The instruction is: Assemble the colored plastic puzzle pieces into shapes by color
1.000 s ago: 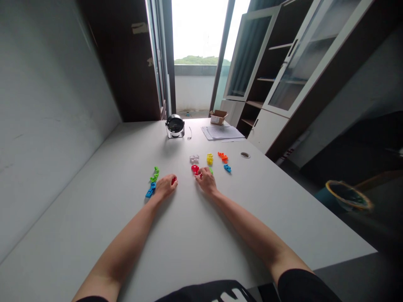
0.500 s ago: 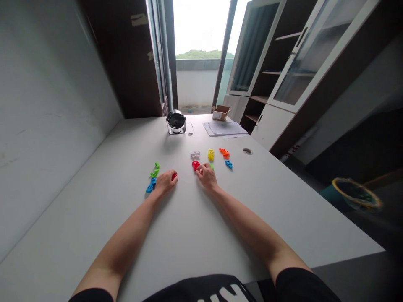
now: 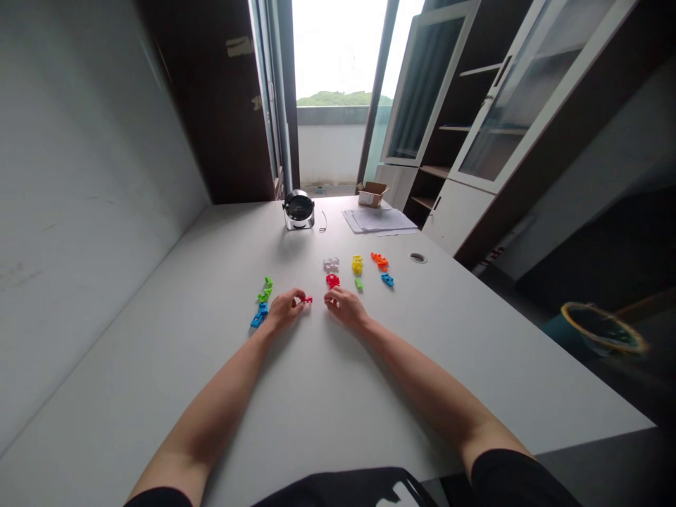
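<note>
Glass-fronted cabinet (image 3: 422, 84) on the right of a bright balcony doorway (image 3: 330, 141), and a wastebasket (image 3: 602, 329) low on the floor at far right. Long white table (image 3: 338, 394) in front of the person, with a round black-and-chrome device (image 3: 298, 209), a stack of papers (image 3: 377, 220) and a small cardboard box (image 3: 372, 195) toward its far end. Both forearms on the table, angled inward, left hand (image 3: 282, 310) and right hand (image 3: 346, 308) close together but not touching. Compared with half a second ago, hands slightly farther from the coloured pieces ahead and nearer each other. Right fingertips now just short of the red plastic cluster (image 3: 332, 281) rather than against it, fingers loosely curled, any hold impossible to make out. Small green plastic piece (image 3: 358, 284) uncovered beyond the right hand, beside a blue plastic piece (image 3: 387, 280), with orange plastic pieces (image 3: 379, 261), yellow plastic pieces (image 3: 358, 265) and white plastic pieces (image 3: 331, 264) in a row behind. Green plastic chain (image 3: 265, 289) and blue plastic chain (image 3: 258, 316) just beside the left hand. Narrow pinch of the left fingertips on a tiny red plastic piece (image 3: 305, 300), now out past the fingers, in the gap between the hands.
</note>
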`<state>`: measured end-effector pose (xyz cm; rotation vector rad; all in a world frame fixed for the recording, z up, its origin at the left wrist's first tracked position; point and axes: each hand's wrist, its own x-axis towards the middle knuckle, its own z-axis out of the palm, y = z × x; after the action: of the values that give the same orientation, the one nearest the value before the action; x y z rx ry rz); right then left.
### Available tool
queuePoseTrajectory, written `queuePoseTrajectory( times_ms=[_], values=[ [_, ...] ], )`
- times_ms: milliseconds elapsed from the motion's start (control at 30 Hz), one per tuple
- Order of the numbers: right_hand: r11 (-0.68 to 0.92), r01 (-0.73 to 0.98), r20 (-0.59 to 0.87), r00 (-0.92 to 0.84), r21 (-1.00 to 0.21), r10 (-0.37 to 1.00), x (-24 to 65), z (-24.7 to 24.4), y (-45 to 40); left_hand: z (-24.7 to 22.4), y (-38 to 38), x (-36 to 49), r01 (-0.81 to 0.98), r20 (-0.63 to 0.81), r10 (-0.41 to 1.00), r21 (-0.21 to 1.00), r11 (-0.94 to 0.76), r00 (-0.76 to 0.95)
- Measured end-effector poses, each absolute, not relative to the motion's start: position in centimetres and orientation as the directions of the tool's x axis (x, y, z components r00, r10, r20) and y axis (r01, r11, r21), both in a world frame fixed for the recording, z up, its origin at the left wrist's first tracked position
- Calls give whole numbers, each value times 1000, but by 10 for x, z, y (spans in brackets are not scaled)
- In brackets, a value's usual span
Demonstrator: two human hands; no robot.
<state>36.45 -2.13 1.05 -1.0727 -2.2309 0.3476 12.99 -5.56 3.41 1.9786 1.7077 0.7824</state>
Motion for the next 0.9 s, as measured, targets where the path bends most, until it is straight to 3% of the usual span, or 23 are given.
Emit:
queuePoseTrajectory(
  times_ms=[233,633,900],
  values=[
    [626,587,421,-463,-513,780,357,13,-32,30,-56,144,618,185,968,745,-251,171],
    [657,534,416,-511,-532,752,358,12,-34,33,-55,146,483,128,965,846,-227,229],
    [676,516,424,-530,-526,734,359,17,-35,34,-56,145,551,90,965,806,-216,246]
  ],
)
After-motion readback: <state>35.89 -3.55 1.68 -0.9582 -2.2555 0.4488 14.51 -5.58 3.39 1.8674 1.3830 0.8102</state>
